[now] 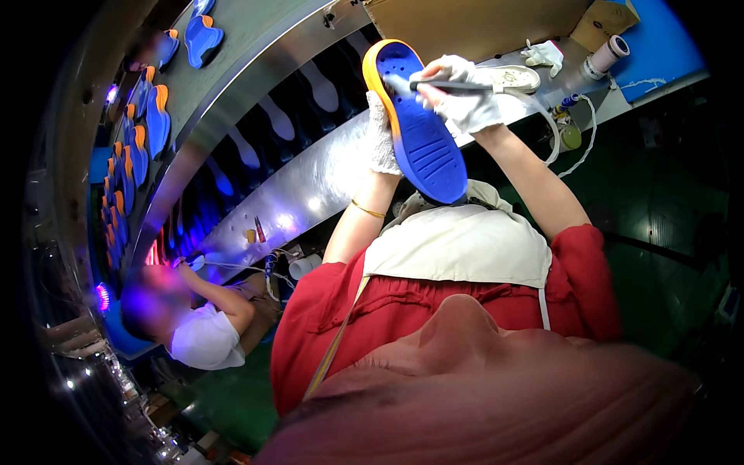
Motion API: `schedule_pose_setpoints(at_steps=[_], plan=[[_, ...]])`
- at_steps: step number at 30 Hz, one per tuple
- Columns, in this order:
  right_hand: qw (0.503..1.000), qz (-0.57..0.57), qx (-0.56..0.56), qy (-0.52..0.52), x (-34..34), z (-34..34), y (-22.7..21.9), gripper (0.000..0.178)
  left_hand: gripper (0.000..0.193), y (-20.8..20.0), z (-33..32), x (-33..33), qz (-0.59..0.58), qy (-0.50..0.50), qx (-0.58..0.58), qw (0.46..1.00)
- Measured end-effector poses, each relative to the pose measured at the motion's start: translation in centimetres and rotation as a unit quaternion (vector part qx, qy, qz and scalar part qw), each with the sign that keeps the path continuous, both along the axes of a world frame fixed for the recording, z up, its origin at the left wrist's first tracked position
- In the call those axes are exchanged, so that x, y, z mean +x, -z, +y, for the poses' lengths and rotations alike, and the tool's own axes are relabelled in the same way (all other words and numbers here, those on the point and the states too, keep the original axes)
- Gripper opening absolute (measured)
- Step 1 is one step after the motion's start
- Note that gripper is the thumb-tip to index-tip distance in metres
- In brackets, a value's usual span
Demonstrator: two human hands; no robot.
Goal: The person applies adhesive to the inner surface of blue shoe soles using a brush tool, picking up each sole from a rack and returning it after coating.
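Note:
A blue shoe sole with an orange heel rim (428, 147) is held up at a tilt above my lap. My left hand (383, 138), in a white glove, is closed on its left edge near the heel. A brush with a dark handle (451, 86) is in my gloved right hand (470, 99), the fingers pinched round the handle. Its pale bristles touch or hover just over the inner face near the heel, blurred by motion. A clear tube runs from the handle's rear end down to the right.
A steel ledge (329, 159) runs below a rack of soles (277, 118). Blue-orange soles (158, 122) lie along the grey conveyor (256, 19). Rightward are a pale shoe-shaped piece (518, 78), a glove (545, 56), a cardboard box (465, 27) and a roll (608, 54). A co-worker (208, 337) sits left.

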State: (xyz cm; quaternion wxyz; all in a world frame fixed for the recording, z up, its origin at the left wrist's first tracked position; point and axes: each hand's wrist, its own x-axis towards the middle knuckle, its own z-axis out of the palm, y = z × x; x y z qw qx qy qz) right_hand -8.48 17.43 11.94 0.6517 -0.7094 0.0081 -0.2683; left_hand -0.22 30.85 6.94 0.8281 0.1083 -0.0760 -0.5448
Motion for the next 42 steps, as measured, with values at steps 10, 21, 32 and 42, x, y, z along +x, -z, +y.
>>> schedule_pose_setpoints(at_steps=[10,21,32,42], plan=[[0.988,-0.101,-0.112,0.025,-1.3,2.8,0.0,0.020,0.070,-1.0,-0.3,-0.1,-0.108,-0.146,0.068,0.981],[0.971,0.035,-0.204,-0.122,-4.5,3.4,-1.8,0.022,0.078,-1.3,0.5,2.0,-0.106,-0.129,0.065,0.984],[0.977,0.137,-0.016,-0.161,-4.7,3.1,-1.7,0.010,0.080,-0.7,1.3,4.1,-0.101,-0.089,0.031,0.990],[0.998,0.016,0.043,-0.041,-3.9,2.5,-0.4,0.010,0.087,-2.8,1.7,-1.4,-0.134,-0.135,0.007,0.982]])
